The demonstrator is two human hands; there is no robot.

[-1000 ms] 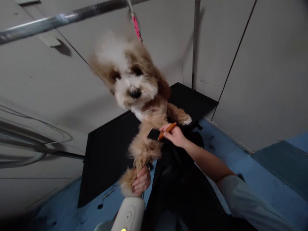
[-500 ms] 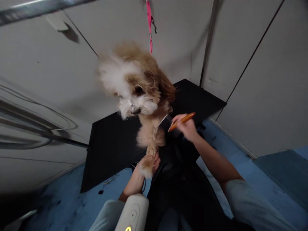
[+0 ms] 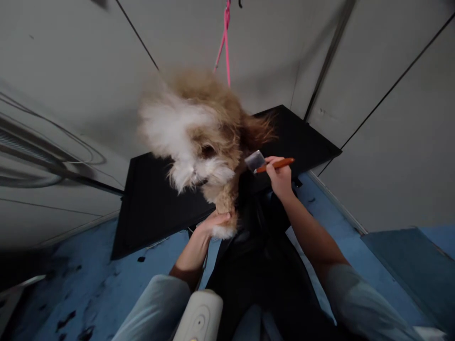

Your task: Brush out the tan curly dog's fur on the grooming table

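Fingers of the left hand [image 3: 213,221] wrapped around the foreleg [image 3: 225,201] of a fluffy tan-and-white dog [image 3: 199,128], over a flat black tabletop [image 3: 152,203], bright pink cord [image 3: 226,33] above, orange-handled, flat-headed grey brush [image 3: 256,161] near the brown ear [image 3: 259,130], gripped in closed fingers of the right hand [image 3: 280,180].

Dog [image 3: 204,128], partly obscured; fittings, cropped.
Body: mostly hidden behind the head; crown fur blurred. Left hand [image 3: 213,220]: fingers largely concealed beneath the forepaw [image 3: 224,230]. Cut off: pink lead [image 3: 226,33], far edge; pale device [image 3: 201,315], near edge; ribbed hose [image 3: 28,146], left edge.
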